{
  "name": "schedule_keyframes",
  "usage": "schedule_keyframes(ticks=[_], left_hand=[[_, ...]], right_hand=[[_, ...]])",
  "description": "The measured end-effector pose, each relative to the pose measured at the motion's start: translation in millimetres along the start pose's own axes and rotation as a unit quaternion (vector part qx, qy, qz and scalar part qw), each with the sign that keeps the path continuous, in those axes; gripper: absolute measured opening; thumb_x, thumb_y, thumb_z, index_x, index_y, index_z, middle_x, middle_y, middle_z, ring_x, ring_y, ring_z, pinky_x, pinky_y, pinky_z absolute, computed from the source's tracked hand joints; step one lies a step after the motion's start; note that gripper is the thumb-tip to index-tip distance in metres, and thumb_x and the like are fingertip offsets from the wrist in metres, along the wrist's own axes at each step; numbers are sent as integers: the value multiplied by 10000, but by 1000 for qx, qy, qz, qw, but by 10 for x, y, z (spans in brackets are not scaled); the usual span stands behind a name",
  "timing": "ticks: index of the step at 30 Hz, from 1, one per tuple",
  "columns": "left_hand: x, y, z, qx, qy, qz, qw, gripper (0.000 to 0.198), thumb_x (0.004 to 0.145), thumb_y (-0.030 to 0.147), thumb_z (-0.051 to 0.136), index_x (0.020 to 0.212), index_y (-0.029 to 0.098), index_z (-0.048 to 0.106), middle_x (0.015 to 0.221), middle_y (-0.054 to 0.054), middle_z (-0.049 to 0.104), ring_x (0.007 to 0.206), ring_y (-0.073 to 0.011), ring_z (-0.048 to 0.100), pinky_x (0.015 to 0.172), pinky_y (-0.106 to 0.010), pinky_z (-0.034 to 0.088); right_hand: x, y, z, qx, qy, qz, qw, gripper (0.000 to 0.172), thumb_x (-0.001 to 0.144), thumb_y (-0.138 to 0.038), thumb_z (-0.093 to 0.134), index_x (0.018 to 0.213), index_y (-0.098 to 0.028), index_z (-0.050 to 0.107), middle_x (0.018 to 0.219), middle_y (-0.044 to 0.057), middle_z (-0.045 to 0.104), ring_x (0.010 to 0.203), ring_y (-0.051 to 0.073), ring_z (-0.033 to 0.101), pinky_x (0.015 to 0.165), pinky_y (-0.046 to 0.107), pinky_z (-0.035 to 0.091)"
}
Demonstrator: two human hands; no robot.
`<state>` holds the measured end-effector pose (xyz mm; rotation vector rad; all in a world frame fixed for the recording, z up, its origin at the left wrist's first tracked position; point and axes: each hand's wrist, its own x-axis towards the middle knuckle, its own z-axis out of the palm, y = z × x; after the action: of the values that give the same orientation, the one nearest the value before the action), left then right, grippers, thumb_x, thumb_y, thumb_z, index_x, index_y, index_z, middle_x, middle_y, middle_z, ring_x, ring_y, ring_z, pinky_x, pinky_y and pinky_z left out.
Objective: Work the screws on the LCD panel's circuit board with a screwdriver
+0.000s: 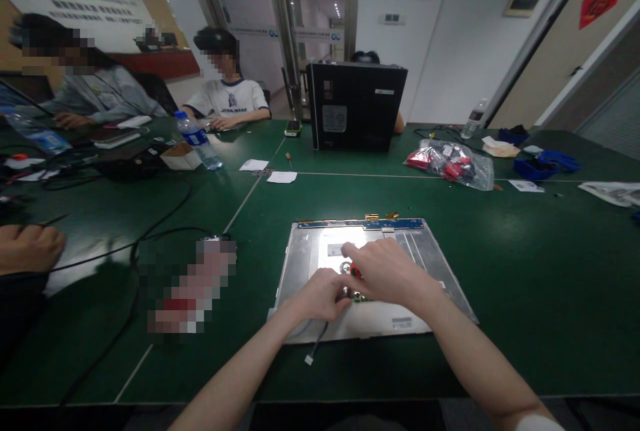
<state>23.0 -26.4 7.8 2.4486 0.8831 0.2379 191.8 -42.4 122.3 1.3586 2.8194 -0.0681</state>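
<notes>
A flat silver panel (300, 261), with a blue circuit strip (345, 224) along its far edge, lies on the green table. Over its middle, my left hand (325, 292) has its fingers bent close together at a small green board (359, 297). My right hand (383, 267) is closed round something red, mostly hidden by the fingers, just above that board. Both hands meet near the panel's centre. Round metal parts show between them. A thin cable with a white plug (309, 359) hangs over the panel's near edge.
A black computer case (357, 107) stands at the back. Black cables and a blurred-out object (195, 287) lie left of the panel. Another person's hand (30, 249) rests at the far left. Bottles, papers and a plastic bag (453, 164) with red items are further back.
</notes>
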Motion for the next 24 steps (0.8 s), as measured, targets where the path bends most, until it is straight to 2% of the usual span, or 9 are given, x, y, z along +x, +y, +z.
schedule_keyframes(ticks=[2,5,8,11,13,17,22,24], left_hand=[[-1,2,3,7,-1,-21,1000,135,762,185,555,630,163,572,521,38,530,483,-113,460,558,-230,368],[5,-10,15,15,6,-24,1000,142,725,172,564,586,160,538,503,36,508,476,-116,452,538,-231,354],[6,-21,26,8,14,7,1000,155,717,157,551,565,160,522,528,29,529,502,-120,471,553,-231,355],[0,-17,28,-7,7,18,1000,175,758,169,531,583,160,541,577,17,575,533,-126,503,575,-234,372],[-2,-6,22,-9,2,-1,1000,182,764,178,536,583,159,542,556,17,569,518,-127,498,574,-239,378],[1,8,2,-10,7,-11,1000,139,723,148,552,584,157,543,517,30,533,501,-125,477,576,-241,383],[-7,-18,19,-47,-7,11,999,149,770,143,522,637,161,588,582,26,581,546,-120,516,623,-232,406],[-8,-32,35,-48,-9,0,999,144,792,161,521,673,159,604,611,17,606,548,-122,526,620,-235,410]], right_hand=[[0,1,1,-7,4,0,1000,303,942,-420,352,954,-183,539,690,41,652,571,174,571,487,273,231],[-32,5,-17,26,18,-39,999,204,869,-337,461,988,-182,520,750,35,660,581,157,555,486,271,232],[-45,10,-13,46,26,-55,997,248,861,-382,475,1001,-181,513,765,32,656,583,151,541,492,265,240],[-26,17,9,22,17,-32,999,295,910,-437,400,991,-182,525,696,27,640,551,152,526,488,265,220],[-23,21,10,18,12,-30,999,253,910,-391,399,988,-185,525,701,28,640,549,148,520,487,266,211],[-54,23,-18,47,21,-52,997,196,821,-303,482,975,-184,508,760,29,649,561,138,506,484,267,214],[-36,18,-9,24,12,-33,999,304,901,-453,409,947,-182,537,674,23,630,543,147,511,485,268,210],[-22,17,-8,12,7,-22,1000,304,923,-442,380,955,-187,542,681,24,635,547,150,520,486,269,208]])
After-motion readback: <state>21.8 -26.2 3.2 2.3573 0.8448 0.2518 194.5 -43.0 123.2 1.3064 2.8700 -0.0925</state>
